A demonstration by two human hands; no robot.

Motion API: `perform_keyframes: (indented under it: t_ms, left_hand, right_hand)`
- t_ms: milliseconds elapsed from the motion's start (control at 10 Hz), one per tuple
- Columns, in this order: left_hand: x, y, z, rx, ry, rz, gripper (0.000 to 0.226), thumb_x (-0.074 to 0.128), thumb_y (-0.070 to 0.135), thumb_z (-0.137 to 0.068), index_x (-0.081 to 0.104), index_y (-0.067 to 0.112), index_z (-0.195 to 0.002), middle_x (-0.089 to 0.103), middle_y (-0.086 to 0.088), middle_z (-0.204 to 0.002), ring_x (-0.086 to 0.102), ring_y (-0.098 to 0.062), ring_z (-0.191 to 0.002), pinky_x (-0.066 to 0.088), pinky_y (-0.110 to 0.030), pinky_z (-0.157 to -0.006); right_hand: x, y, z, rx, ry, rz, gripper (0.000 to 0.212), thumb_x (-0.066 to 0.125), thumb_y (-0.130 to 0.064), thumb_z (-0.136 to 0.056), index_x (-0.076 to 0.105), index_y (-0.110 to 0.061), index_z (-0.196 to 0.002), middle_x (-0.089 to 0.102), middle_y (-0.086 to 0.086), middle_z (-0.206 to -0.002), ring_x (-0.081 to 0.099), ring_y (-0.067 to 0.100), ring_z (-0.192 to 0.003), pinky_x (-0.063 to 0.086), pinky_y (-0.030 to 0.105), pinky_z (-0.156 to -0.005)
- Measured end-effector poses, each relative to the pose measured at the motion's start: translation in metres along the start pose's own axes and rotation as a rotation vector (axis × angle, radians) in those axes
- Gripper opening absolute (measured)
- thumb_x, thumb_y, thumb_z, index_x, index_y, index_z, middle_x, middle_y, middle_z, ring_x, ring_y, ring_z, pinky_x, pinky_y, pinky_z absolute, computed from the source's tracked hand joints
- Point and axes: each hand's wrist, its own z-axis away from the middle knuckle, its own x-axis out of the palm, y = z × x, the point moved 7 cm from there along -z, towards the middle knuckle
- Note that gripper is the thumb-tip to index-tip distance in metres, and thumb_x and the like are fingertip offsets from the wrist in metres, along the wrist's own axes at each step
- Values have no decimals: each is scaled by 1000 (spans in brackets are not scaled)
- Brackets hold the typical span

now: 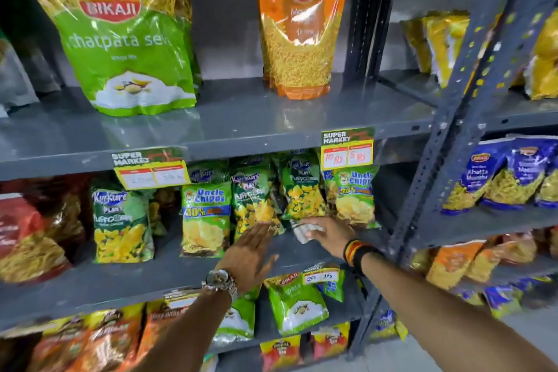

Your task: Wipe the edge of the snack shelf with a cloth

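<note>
The grey metal snack shelf runs across the middle of the view, lined with green chip packets. My right hand presses a small white cloth onto the shelf surface just in front of the packets, right of centre. My left hand, with a metal watch on the wrist, lies flat with fingers straight, touching the bottom of a green Kurkure packet. Part of the cloth is hidden under my right hand.
An upper shelf carries a big green Bikaji bag and an orange bag. Price tags hang from shelf edges. A perforated grey upright stands at the right, with more snack racks beyond. Packets fill the lower shelf.
</note>
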Motion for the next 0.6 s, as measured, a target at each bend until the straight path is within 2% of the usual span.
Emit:
perform_keyframes:
  t_ms: [100, 200, 300, 400, 500, 600]
  left_hand:
    - [39, -9, -9, -17, 8, -39, 74, 17, 57, -104, 29, 5, -156, 22, -13, -165, 17, -30, -153, 14, -42, -124]
    - [66, -19, -16, -42, 25, -97, 72, 25, 54, -104, 23, 6, -158, 14, -12, -167, 8, -27, -156, 11, -46, -125]
    - [82, -27, -16, -60, 22, -117, 74, 32, 54, -103, 17, 8, -160, 11, -10, -168, 3, -25, -156, 9, -48, -125]
    - [90, -29, -17, -78, 16, -137, 75, 29, 55, -103, 11, 10, -160, 7, -9, -169, 0, -24, -156, 7, -48, -126]
    - [87, -29, -15, -91, -55, -144, 77, 24, 58, -103, 10, 9, -160, 5, -9, -169, -1, -24, -156, 11, -50, -125]
    - [85, -22, -12, -92, -78, -140, 80, 19, 62, -103, 9, 8, -160, 2, -9, -169, -2, -24, -156, 16, -51, -123]
  right_hand:
    - [26, 12, -24, -124, 25, 174, 41, 47, -20, -98, 57, -40, -132, 58, -5, -140, 58, 21, -124, 51, 33, -93]
    - [60, 28, -29, -266, 3, 336, 44, 43, -20, -100, 48, -32, -142, 44, -11, -151, 32, 13, -145, 22, 41, -121]
    - [85, 40, -21, -301, 11, 464, 53, 29, -39, -103, 22, -28, -154, 18, -10, -162, 9, 13, -151, 3, 45, -122]
    - [99, 50, -24, -269, -21, 555, 62, 15, -52, -100, 4, -28, -156, -4, -12, -162, -8, 11, -151, -5, 45, -121]
    - [92, 45, -33, -227, -104, 548, 67, 12, -58, -98, -3, -29, -156, -9, -13, -163, -12, 14, -152, -9, 45, -122]
    - [86, 36, -14, -194, -14, 525, 64, 25, -47, -102, 2, -24, -157, -6, -7, -165, -8, 17, -153, -8, 46, -122]
